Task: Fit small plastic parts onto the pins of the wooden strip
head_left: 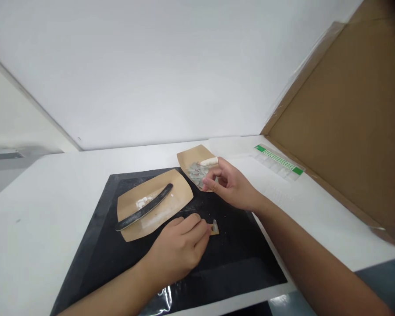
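My left hand [182,243] is closed over the black mat [237,259], its fingertips on a small yellowish piece [216,231]. A small translucent tip [214,225], like a false nail tip, stands up from that piece. My right hand [232,182] hovers near a brown paper sheet [195,154] that carries a pile of translucent nail-tip-like pieces [195,171]. A white cover [210,161] sits on its outstretched index finger. Thumb and another finger are drawn together; whatever may be between them is too small to tell.
A curved dark nail file [148,208] lies on another brown paper [181,188], beside white crumbs [143,202]. A clear plastic packet with a green-edged label [279,159] rests on the white table [23,219]. A large cardboard panel [345,114] stands at the right.
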`<state>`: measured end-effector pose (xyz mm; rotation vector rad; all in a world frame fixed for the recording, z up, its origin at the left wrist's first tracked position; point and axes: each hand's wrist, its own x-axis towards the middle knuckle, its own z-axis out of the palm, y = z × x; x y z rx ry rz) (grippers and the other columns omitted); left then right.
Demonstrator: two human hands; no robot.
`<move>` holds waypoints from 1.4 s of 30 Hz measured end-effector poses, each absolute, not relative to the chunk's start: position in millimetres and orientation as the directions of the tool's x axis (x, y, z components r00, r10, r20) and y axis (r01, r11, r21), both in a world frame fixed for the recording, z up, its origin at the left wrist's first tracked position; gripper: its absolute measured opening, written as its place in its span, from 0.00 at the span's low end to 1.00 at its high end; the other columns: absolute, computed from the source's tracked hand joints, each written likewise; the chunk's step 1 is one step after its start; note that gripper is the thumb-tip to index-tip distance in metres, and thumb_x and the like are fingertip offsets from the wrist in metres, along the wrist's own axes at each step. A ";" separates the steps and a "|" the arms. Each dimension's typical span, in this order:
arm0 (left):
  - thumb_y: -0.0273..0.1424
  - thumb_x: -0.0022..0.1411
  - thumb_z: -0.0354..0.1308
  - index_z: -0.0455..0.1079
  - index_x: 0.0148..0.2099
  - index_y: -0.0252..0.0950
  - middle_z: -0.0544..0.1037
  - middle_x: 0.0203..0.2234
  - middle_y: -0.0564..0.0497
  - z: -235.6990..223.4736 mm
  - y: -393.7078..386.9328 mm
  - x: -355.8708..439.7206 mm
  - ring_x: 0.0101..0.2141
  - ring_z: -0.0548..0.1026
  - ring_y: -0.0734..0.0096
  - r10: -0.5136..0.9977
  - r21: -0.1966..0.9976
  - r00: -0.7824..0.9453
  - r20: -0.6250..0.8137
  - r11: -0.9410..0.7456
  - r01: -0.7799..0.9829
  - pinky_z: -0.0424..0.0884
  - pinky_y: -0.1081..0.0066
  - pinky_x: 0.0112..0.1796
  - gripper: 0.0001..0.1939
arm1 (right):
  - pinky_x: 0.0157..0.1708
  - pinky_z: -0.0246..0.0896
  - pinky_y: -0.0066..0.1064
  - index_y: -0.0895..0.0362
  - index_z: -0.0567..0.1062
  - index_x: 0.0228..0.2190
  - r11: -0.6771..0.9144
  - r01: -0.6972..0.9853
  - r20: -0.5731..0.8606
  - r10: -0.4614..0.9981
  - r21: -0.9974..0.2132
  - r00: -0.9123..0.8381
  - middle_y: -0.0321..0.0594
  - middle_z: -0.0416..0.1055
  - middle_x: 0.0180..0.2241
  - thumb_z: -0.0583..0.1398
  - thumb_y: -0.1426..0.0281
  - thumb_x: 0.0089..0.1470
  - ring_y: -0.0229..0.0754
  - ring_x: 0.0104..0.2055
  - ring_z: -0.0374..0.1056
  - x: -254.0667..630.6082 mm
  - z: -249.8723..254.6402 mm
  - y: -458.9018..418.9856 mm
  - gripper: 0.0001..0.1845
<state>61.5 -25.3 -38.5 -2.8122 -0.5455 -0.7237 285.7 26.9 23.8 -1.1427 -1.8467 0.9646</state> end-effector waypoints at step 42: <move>0.23 0.67 0.63 0.77 0.49 0.29 0.83 0.36 0.43 -24.6 -24.0 55.6 0.40 0.78 0.56 0.196 -0.181 0.751 0.631 -0.904 0.387 0.77 0.64 0.31 0.09 | 0.44 0.67 0.37 0.51 0.74 0.45 0.302 0.905 0.298 0.931 -0.299 -0.212 0.41 0.79 0.45 0.67 0.64 0.59 0.49 0.48 0.75 310.9 -4.8 45.7 0.14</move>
